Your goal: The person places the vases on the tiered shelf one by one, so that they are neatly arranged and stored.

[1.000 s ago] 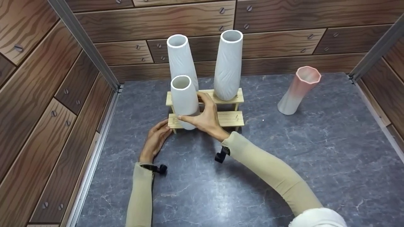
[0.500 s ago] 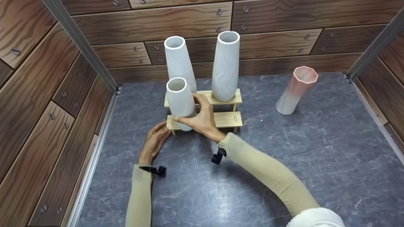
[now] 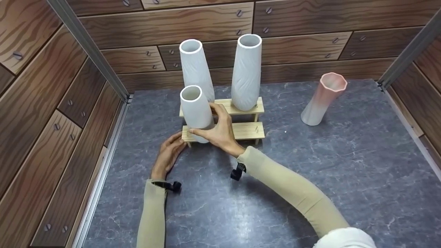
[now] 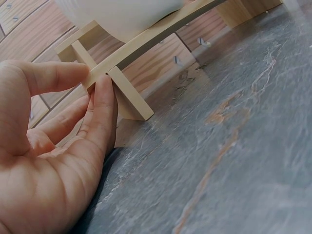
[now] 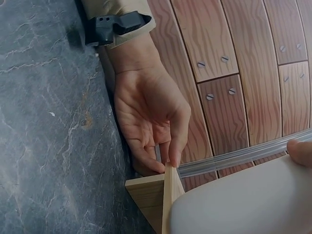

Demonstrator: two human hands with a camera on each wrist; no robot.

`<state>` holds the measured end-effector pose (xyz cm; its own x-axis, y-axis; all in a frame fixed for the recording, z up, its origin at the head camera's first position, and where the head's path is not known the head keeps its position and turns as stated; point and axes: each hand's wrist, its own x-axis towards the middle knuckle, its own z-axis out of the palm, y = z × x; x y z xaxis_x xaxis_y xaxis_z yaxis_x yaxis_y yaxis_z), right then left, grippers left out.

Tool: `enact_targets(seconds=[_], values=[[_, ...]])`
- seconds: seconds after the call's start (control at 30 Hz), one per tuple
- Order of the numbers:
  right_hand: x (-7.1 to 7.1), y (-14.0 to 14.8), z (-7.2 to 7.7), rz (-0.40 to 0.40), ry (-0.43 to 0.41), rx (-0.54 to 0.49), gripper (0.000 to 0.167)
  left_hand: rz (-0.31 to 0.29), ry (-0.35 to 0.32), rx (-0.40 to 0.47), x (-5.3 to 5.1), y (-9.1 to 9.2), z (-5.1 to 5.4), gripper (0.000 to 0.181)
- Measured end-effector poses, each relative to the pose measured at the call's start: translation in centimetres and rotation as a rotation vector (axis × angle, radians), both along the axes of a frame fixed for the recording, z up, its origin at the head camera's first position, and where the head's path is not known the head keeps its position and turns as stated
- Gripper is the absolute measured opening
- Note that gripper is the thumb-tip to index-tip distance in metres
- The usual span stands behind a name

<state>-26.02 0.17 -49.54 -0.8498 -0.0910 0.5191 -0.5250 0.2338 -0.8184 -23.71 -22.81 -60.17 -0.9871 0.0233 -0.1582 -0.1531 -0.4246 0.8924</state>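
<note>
A two-tier wooden stand [image 3: 248, 130] has a plain white vase [image 3: 196, 112] upright at the left of its lower tier. My right hand [image 3: 222, 133] grips this vase low down from the right, thumb across the front; in the right wrist view only a fingertip [image 5: 301, 152] shows beside it. My left hand [image 3: 167, 154] pinches the left end of the lower board between thumb and fingers, as the left wrist view shows on the stand [image 4: 129, 93]. Two taller white vases with carved patterns, a left one [image 3: 197, 70] and a right one [image 3: 246, 74], stand on the upper tier.
A pink-and-white vase [image 3: 322, 100] with a scalloped rim stands on the dark marbled tabletop [image 3: 344, 172] to the right. Wood-patterned walls [image 3: 213, 22] enclose the back and sides, with metal posts [image 3: 89, 51] at the corners.
My right hand has moved the front white vase slightly left along the lower tier. The left hand keeps its hold on the stand's end. The whole view has shifted a little.
</note>
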Motion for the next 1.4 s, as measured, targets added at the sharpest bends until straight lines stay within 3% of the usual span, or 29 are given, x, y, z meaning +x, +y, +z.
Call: enact_targets(seconds=[0.77, 1.07, 1.4], values=[[0.9, 0.6, 1.5, 0.053, -0.047, 0.001, 0.103, -0.008, -0.015, -0.036, 0.0, -0.1, 0.1, 0.052], [1.3, 2.6, 2.2, 0.064, 0.012, 0.017, 0.1, -0.006, -0.008, -0.018, 0.0, 0.1, 0.2, 0.05], [2.2, 6.4, 2.7, 0.072, -0.023, -0.044, 0.095, -0.005, -0.005, -0.001, -0.1, 0.1, 0.2, 0.051]])
